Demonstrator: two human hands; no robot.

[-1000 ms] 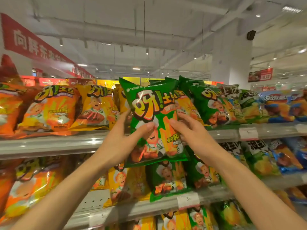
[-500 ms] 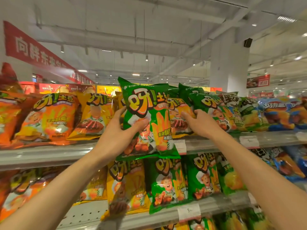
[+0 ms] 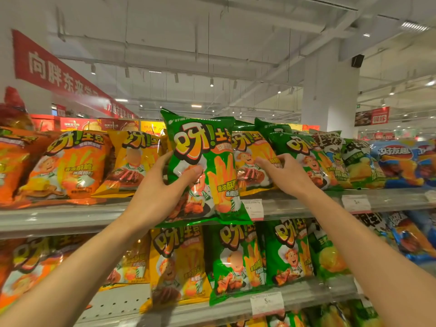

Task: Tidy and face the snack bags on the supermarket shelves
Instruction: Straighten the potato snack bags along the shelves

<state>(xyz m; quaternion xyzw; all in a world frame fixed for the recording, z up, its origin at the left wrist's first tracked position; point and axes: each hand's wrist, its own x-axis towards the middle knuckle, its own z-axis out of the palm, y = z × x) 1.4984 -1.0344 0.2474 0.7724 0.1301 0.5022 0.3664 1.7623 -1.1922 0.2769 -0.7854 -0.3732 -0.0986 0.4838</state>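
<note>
My left hand grips a green snack bag by its left side, thumb across the front, holding it upright in front of the top shelf. My right hand reaches past the bag's right edge, fingers curled on a yellow snack bag lying on that shelf. Another green bag leans just right of that hand.
Orange bags and a yellow bag line the top shelf to the left; green and blue bags run right. The lower shelf holds yellow and green bags with a bare gap at left. Price tags hang on shelf edges.
The right hand let go of the green bag and moved right onto the yellow bag on the shelf. The left hand lifted the green bag higher, holding it alone.
</note>
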